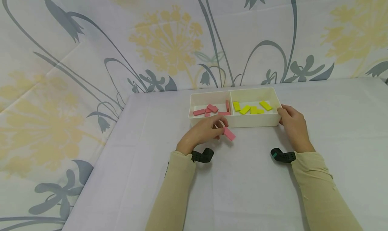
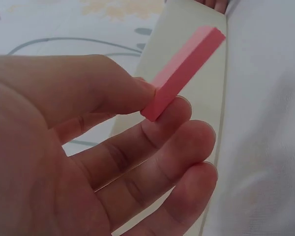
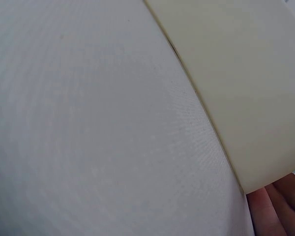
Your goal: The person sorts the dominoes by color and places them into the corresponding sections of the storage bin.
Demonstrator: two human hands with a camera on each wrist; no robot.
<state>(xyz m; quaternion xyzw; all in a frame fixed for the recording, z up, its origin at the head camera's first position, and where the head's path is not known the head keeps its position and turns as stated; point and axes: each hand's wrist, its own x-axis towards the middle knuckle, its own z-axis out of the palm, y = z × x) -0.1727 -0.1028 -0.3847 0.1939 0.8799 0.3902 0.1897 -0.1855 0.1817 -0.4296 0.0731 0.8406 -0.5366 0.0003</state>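
Note:
My left hand [image 1: 203, 132] pinches a pink block [image 1: 229, 134] between thumb and fingertips, just in front of a white two-compartment box [image 1: 254, 121]. In the left wrist view the block [image 2: 184, 73] slants up from the pinch, with the box's front wall [image 2: 187, 29] behind it. Several pink blocks [image 1: 199, 112] lie in the left compartment, and several yellow blocks [image 1: 266, 105] in the right one. At the box's right end, my right hand [image 1: 294, 125] grips the wall, its thumb at the rim. Only some of its fingers [image 3: 265, 211] show in the right wrist view, beside the box's corner.
The box stands near the back of a table under a white cloth [image 1: 242, 190]. A floral curtain [image 1: 188, 29] hangs behind the table and along its left side. Each wrist wears a black device [image 1: 203, 155] over a beige sleeve.

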